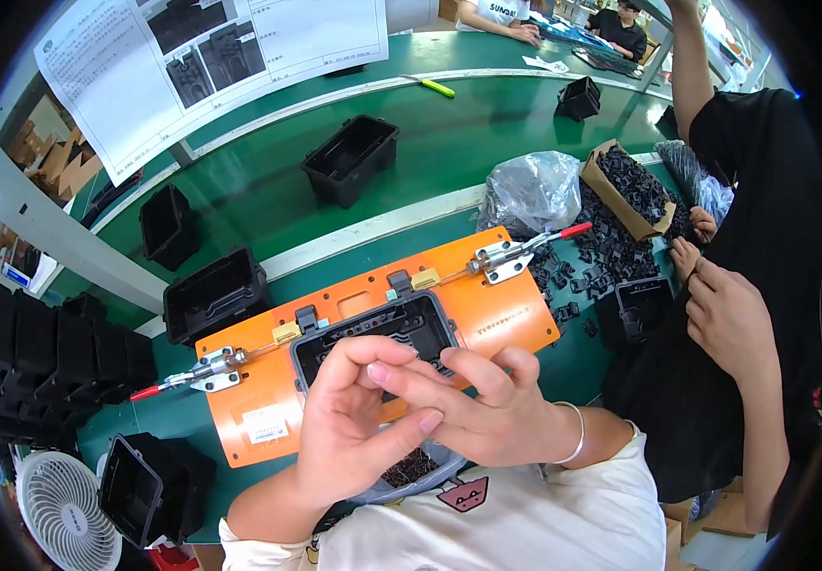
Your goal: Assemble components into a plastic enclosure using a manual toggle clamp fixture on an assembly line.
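Note:
My left hand (349,423) and my right hand (492,409) meet in front of me, fingers curled and pressed together. Whatever lies between them, if anything, is hidden or too small to make out. Below and beyond them an open black plastic box (309,360) sits in an orange fixture plate (506,319). Two small black latch-like parts stand up at the box's far edge. A toggle clamp with a red handle (575,230) is mounted at the plate's right, and another toggle clamp (216,369) at its left. Under my wrists, a tub of small dark pieces (409,469) shows partly.
Black boxes (216,295) stand left of the plate, with stacked boxes (45,352) and a white fan (70,514) farther left. Loose black clips (611,262) and a carton (625,190) lie right. A co-worker's hand (730,309) is close by; a printed sheet (211,67) hangs ahead.

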A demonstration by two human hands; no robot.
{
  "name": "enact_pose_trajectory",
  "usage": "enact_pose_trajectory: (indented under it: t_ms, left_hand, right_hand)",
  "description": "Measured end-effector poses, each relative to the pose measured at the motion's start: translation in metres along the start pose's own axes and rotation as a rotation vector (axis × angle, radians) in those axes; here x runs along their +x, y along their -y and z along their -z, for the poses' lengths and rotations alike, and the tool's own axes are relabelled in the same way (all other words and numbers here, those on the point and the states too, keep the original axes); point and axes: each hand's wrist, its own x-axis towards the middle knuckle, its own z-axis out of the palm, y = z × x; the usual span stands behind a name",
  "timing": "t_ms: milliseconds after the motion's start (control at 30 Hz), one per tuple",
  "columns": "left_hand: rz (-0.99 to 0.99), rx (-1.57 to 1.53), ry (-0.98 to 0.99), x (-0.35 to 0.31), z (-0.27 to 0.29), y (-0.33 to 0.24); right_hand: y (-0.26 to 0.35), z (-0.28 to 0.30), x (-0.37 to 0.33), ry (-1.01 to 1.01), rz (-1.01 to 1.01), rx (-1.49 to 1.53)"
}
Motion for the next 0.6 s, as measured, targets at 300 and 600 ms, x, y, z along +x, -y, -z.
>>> enact_pose_trajectory:
  t_ms: [300,600]
  left_hand:
    - [0.025,-0.053,0.061,0.004,-0.007,-0.001]
    - [0.225,0.051,0.154,0.014,0.000,0.022]
  right_hand:
    - [-0.001,0.003,-0.006,0.095,0.022,0.014]
    - [-0.056,-0.001,-0.046,-0.055,-0.059,0.564]
